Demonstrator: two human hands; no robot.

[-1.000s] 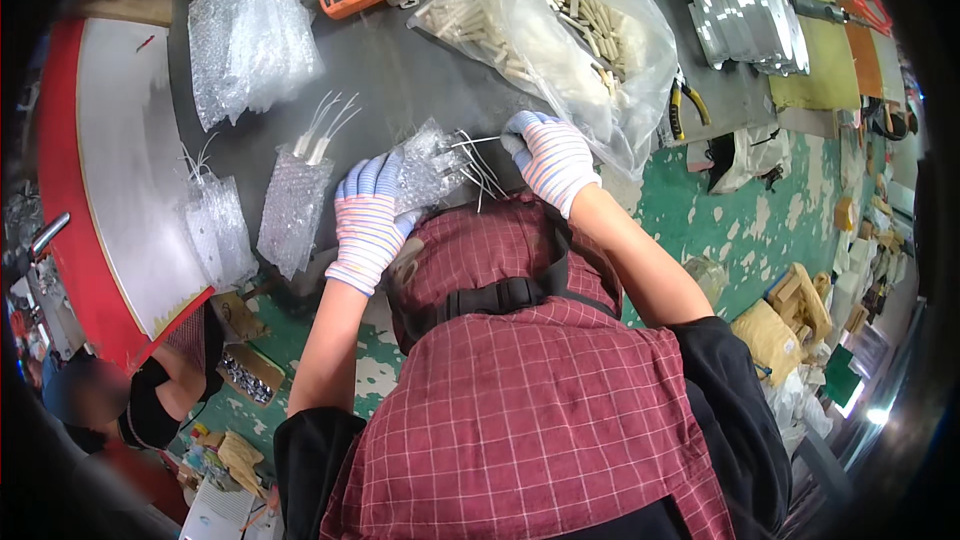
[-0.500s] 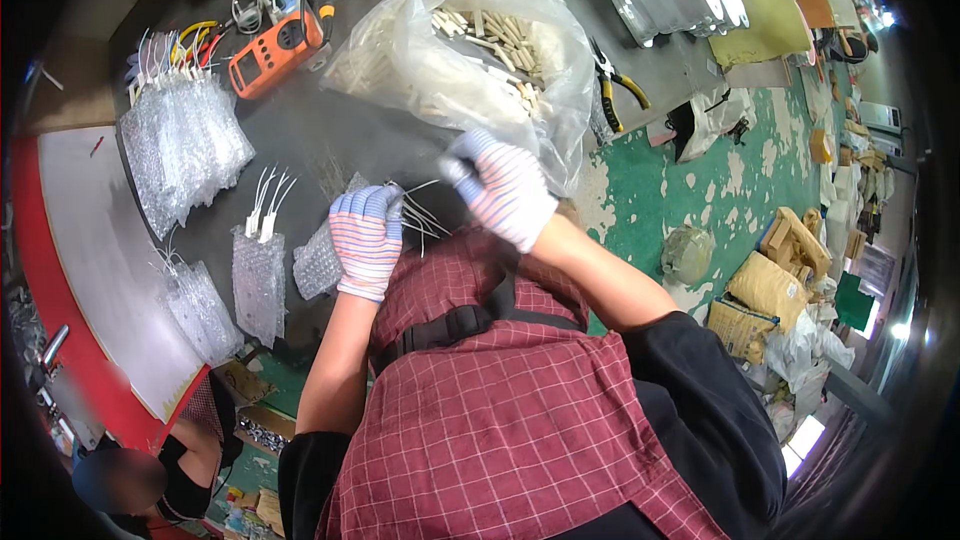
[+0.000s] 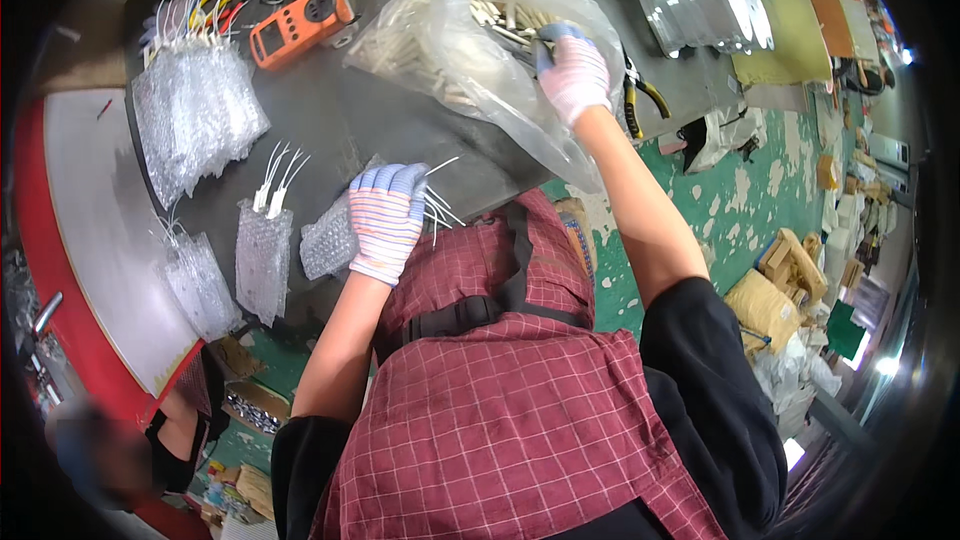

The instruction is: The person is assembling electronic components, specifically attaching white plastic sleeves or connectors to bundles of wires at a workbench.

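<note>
My right hand (image 3: 572, 70), at one o'clock, is closed on pale wired parts inside the clear plastic bag (image 3: 450, 50) on the worktop (image 3: 350, 125). My left hand (image 3: 387, 215), near centre, grips a bundle of wired parts (image 3: 437, 208) beside a bubble-wrap pouch (image 3: 328, 240).

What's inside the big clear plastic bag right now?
The bag holds a pile of small pale stick-like parts, and the right hand reaches in among them. The crinkled, glaring plastic hides the bottom of the pile.
</note>
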